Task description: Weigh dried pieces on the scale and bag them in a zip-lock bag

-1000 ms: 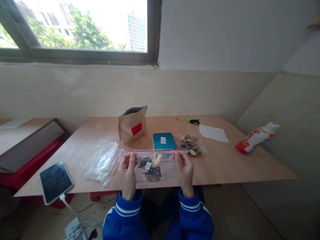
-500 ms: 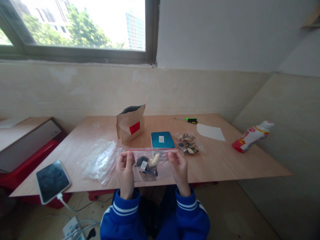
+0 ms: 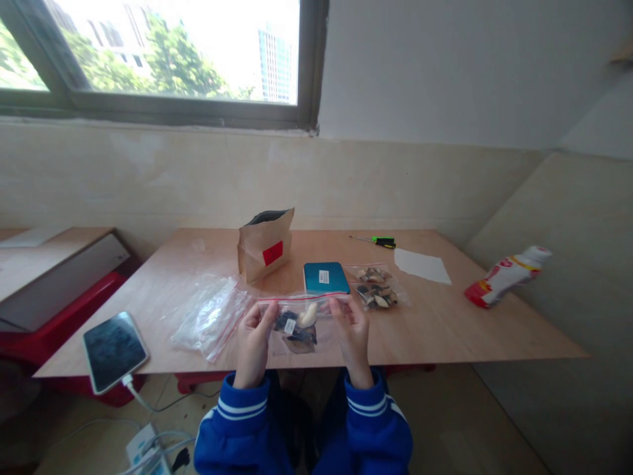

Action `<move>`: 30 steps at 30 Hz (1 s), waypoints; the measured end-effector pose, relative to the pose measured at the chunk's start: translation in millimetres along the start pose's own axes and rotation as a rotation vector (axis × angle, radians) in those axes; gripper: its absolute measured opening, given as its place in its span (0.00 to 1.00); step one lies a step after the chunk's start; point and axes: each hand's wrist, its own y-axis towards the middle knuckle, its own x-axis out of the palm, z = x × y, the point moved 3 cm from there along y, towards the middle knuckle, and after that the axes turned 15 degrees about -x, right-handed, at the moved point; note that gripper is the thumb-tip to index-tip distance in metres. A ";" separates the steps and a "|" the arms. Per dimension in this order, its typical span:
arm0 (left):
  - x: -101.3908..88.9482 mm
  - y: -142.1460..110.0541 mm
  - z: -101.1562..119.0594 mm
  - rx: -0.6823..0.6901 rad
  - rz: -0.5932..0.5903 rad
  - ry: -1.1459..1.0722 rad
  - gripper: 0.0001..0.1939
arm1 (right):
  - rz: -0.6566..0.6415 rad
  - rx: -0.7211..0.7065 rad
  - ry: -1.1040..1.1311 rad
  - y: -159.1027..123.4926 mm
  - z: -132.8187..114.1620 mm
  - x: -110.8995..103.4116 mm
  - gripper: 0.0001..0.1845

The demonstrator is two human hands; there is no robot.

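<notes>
Hanging below both grips, a clear rectangular plastic bag [image 3: 327,335] is pinched at its red-lined top edge by the left hand [image 3: 253,340] and right hand [image 3: 353,335]. Dark flaky pieces [image 3: 302,342], a pale curved lump [image 3: 308,316] and a small white square [image 3: 289,326] are seen inside. The hands are held closer together than earlier.

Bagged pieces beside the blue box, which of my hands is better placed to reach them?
Right, probably: your right hand is nearer the bagged pieces, which lie right of the blue box. Your left hand is farther off. Both hold the clear bag near its top edge.
</notes>
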 end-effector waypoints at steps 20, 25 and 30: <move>8.6 -20.0 20.8 0.239 0.216 0.223 0.14 | 0.002 0.053 0.098 -0.2 -4.8 1.7 0.12; 9.3 -18.2 19.7 0.203 0.124 0.166 0.14 | 0.057 0.044 0.112 0.3 -4.2 0.1 0.12; 7.8 -13.1 8.6 0.064 -0.014 0.101 0.17 | 0.108 0.015 0.076 1.1 -6.1 -2.2 0.10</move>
